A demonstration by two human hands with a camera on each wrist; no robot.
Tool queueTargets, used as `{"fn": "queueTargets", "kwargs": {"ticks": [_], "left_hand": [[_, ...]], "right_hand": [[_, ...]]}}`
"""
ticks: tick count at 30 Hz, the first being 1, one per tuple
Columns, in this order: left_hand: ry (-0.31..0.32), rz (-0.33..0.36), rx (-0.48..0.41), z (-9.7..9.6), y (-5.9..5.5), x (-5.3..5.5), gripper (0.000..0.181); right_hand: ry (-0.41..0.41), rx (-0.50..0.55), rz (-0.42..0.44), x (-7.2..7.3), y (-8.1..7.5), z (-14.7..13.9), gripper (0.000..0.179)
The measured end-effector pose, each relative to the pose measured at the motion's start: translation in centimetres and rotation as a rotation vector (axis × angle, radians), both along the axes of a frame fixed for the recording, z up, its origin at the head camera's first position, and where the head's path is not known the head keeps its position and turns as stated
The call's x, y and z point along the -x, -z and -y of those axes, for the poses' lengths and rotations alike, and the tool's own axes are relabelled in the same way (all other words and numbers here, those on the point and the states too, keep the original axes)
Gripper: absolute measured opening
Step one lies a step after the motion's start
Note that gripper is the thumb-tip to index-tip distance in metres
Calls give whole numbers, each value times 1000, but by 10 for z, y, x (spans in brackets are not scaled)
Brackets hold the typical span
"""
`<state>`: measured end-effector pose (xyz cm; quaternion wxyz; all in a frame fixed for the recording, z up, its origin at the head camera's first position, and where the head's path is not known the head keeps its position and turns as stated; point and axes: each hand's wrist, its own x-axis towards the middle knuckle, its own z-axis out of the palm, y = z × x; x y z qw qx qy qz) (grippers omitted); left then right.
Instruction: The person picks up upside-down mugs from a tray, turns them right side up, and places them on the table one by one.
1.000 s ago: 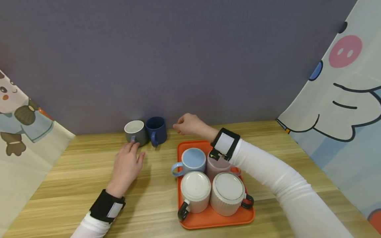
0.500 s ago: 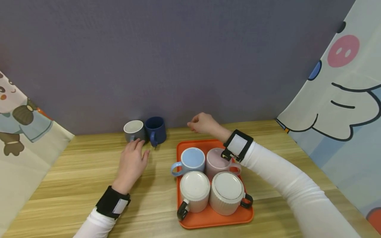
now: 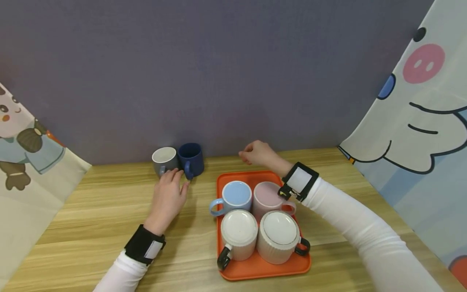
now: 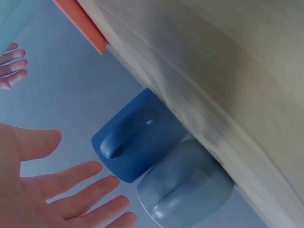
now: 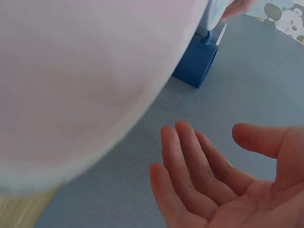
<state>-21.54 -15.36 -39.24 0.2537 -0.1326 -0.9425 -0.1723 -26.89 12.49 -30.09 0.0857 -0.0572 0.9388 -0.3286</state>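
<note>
My left hand (image 3: 169,199) hovers over the table just in front of a grey mug (image 3: 165,159) and a navy blue mug (image 3: 191,160), fingers extended and holding nothing. Both mugs stand upright side by side against the back wall, handles toward me; the left wrist view shows the blue mug (image 4: 140,135) and grey mug (image 4: 185,187) beyond the fingertips. Behind the tray, my right hand (image 3: 260,154) is raised near the wall with relaxed, slightly bent fingers and nothing in it. A pink mug (image 3: 268,198) lies below its wrist and fills much of the right wrist view.
An orange tray (image 3: 251,272) holds upside-down mugs: a light blue mug (image 3: 237,195), the pink one, and two whitish mugs with black handles, a left one (image 3: 239,233) and a right one (image 3: 279,235). The dark wall (image 3: 233,81) borders the table's back edge.
My right hand has moved right, away from the navy mug, along the back of the table. My left hand has shifted slightly right. The mugs have stayed put.
</note>
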Motion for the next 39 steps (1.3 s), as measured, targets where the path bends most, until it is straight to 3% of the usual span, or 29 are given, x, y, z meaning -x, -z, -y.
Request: {"fn": "queueTargets", "kwargs": {"ticks": [13,39], "left_hand": [[15,-22,-9,-14,2,4,39],[52,12,-10,-39,0,5,38]], "right_hand": [[-4,5,-5,-2,-3,-15,34],[-9,-37,-51,-10,24,-46,34]]}}
